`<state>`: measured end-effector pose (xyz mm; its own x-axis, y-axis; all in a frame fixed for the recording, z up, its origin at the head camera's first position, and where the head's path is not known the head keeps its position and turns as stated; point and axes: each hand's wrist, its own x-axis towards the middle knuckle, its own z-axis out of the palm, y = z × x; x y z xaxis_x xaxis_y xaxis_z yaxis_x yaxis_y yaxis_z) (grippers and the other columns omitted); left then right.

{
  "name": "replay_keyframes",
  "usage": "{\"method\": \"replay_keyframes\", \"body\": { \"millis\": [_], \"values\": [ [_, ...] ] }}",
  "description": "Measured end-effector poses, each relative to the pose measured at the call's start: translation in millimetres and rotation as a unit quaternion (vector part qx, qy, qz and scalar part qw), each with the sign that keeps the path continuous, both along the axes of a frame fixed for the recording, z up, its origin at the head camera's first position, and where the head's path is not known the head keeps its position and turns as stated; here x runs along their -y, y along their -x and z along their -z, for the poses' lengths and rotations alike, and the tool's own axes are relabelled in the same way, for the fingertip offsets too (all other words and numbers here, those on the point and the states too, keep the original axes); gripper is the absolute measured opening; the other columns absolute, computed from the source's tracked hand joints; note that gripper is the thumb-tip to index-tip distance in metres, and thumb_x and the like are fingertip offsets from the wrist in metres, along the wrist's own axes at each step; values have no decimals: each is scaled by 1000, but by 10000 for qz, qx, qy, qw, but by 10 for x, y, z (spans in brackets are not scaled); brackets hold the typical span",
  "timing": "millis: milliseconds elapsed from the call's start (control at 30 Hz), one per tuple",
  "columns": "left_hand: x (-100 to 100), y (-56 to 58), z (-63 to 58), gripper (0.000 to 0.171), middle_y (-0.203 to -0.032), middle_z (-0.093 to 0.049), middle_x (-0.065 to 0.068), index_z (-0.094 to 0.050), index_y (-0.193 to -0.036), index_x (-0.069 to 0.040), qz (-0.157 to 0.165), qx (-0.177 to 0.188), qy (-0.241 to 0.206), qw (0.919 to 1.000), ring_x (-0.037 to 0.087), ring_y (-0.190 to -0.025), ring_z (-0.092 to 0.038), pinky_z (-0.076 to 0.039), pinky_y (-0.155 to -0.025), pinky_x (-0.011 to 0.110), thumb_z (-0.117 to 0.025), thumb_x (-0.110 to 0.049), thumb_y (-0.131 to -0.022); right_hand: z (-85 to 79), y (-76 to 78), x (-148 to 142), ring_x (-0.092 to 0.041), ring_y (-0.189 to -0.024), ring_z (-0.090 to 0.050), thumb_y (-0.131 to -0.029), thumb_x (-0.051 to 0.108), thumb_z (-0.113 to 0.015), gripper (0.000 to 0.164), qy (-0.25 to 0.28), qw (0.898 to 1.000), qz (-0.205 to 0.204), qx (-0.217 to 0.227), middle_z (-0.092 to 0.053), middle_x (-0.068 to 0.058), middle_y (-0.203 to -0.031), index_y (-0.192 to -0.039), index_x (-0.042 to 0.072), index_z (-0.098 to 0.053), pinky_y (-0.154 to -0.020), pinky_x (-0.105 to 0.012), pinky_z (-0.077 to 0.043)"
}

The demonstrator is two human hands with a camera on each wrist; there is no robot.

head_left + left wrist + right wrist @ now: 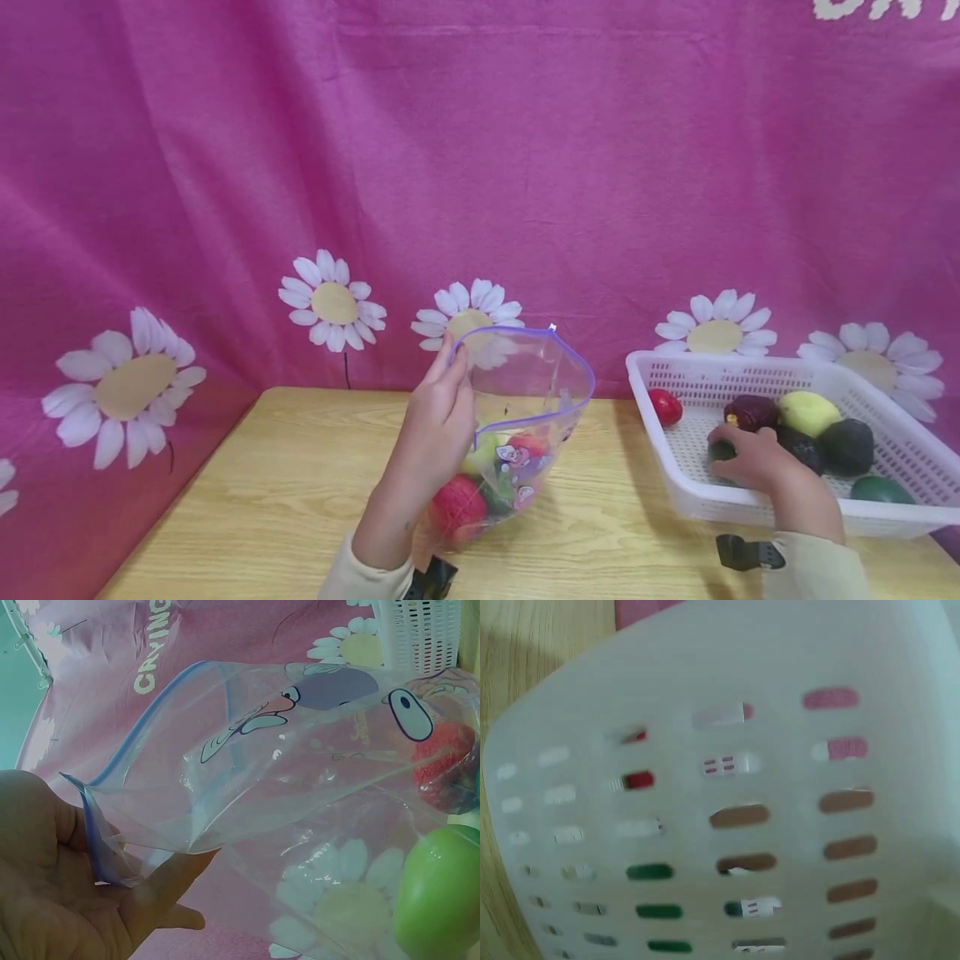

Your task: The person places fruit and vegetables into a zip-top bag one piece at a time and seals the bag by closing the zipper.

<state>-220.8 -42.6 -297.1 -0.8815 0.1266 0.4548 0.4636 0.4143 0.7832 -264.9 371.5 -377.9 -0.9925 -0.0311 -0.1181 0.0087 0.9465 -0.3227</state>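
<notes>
My left hand (442,417) pinches the rim of a clear zip bag (525,383) with a purple-blue edge and cartoon prints, its mouth spread wide. Inside the bag lie a red fruit (458,508), a green fruit (439,892), another red one (446,766) and other pieces near its bottom. My right hand (765,467) reaches into a white plastic basket (675,492), its thumb and fingers curled round a dark green fruit (722,450) that they partly hide. Only the basket's slotted wall (682,840) stands in front of the right wrist camera, with green and skin showing through.
Also in the basket are a small red fruit (665,407), a dark purple one (750,411), a yellow-green one (808,413), a blackish one (847,446) and a green one (881,490). A pink daisy cloth (525,167) hangs behind the wooden table (285,500).
</notes>
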Motion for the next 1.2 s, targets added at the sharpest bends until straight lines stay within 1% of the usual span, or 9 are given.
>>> {"method": "replay_keyframes", "body": {
  "millis": [100, 233, 333, 433, 600, 967, 1067, 1167, 1200],
  "values": [
    [0, 2, -2, 49, -168, -19, 10, -39, -150, 6, -31, -76, 47, 10000, 27, -142, -43, -56, -90, 27, -42, -14, -106, 6, 18, 24, -62, -108, -41, -82, 18, -78, 49, 115, 9998, -139, -107, -51, -41, -115, -122, -2, -60, -90, -79, -39],
    [-5, 11, 7, 48, -167, -22, 13, -40, -149, 8, -9, -173, 32, 9998, 27, -150, -24, -31, -116, 43, -41, -13, -106, 22, 42, 29, -52, -100, -53, -79, 13, -82, 51, 221, 9991, -293, -215, -60, -33, -109, -122, -2, -59, -89, -72, -43],
    [-9, 16, 13, 48, -166, -22, 14, -40, -149, 8, 49, -178, -12, 9998, 27, -150, -26, -39, -113, 41, -41, -12, -106, 33, 53, 24, -42, -94, -58, -79, 10, -82, 52, 323, 9986, -350, -245, -62, -28, -105, -122, -3, -55, -89, -67, -46],
    [-7, 13, 10, 49, -167, -21, 12, -39, -150, 7, 138, -44, -68, 9999, 22, -112, -64, -55, -84, 28, -40, -11, -105, 45, 54, 22, -42, -92, -59, -80, 11, -82, 53, 313, 9980, -410, -371, -61, -28, -101, -121, -4, -52, -88, -66, -47],
    [2, -3, -5, 50, -169, -17, 7, -37, -152, 5, 247, 218, -189, 9993, 7, -52, -38, -39, -48, 21, -40, -11, -105, 54, 65, 26, -52, -99, -56, -79, 17, -85, 57, 146, 9968, -434, -649, -61, -33, -105, -120, -7, -54, -90, -69, -45],
    [23, 19, 27, 51, -166, -25, 14, -43, -148, 10, 289, -58, -199, 9994, 12, -75, -66, -41, -50, 20, -45, -6, -99, -93, 38, 199, -44, -92, -61, -80, 28, -84, 62, 415, 9839, -369, -1697, -64, -29, -102, -124, -4, -54, -81, -62, -51],
    [20, 14, 22, 52, -165, -27, 14, -45, -146, 10, 251, -106, -130, 9995, 28, -121, -62, -34, -45, 21, -48, -5, -96, -257, -41, 412, -43, -92, -61, -81, 27, -84, 64, 629, 9668, -439, -2437, -64, -31, -105, -129, -2, -52, -75, -55, -53],
    [15, 0, 7, 53, -165, -27, 11, -45, -147, 9, 229, -43, -103, 9997, 28, -153, -17, -33, -43, 21, -49, -6, -96, -466, -139, 705, -43, -97, -60, -81, 20, -85, 67, 1119, 9369, -530, -3269, -61, -30, -112, -135, -1, -51, -74, -37, -54],
    [15, -4, 4, 54, -166, -26, 9, -45, -147, 8, 245, 17, -117, 9996, 28, -147, -35, -32, -42, 21, -49, -6, -96, -535, -177, 811, -43, -99, -61, -80, 16, -85, 69, 1372, 9240, -560, -3525, -59, -29, -115, -137, 0, -51, -75, -28, -54]
  ]
}}
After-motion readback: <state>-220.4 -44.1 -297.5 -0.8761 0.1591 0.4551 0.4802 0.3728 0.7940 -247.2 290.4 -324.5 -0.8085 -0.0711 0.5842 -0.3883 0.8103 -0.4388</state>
